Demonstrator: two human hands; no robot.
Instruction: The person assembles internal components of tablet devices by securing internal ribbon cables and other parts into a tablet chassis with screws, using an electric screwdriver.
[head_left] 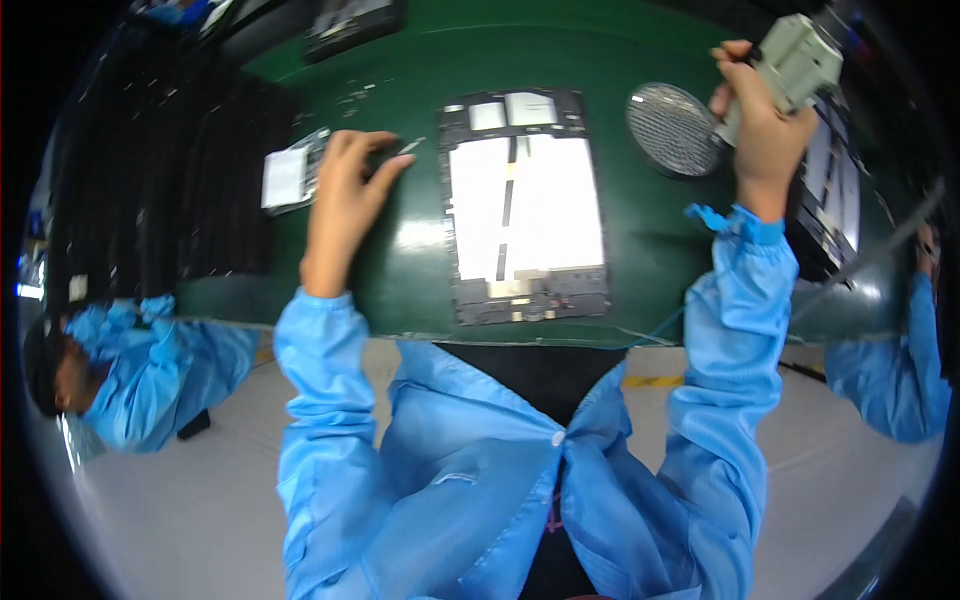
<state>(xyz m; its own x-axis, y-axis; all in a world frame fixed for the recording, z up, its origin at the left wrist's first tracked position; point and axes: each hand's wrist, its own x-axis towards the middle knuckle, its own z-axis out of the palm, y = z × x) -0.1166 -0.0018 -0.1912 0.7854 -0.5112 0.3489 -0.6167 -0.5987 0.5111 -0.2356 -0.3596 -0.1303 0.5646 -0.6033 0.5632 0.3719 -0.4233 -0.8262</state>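
My right hand is wrapped around a pale grey-green electric screwdriver, its tip end pointing down beside a round dish of small shiny pieces. At the left, my left hand has thumb and forefinger closed on a small thin silver piece, too small to make out further. Between my hands lies an opened tablet, flat, with a large white battery area and dark circuit parts along its top and bottom. Neither hand touches it.
A white-and-silver packet lies beside my left hand. Small loose bits are scattered beyond it. Rows of dark panels fill the far left. Another opened device lies right of my right forearm. Co-workers in blue sit on both sides.
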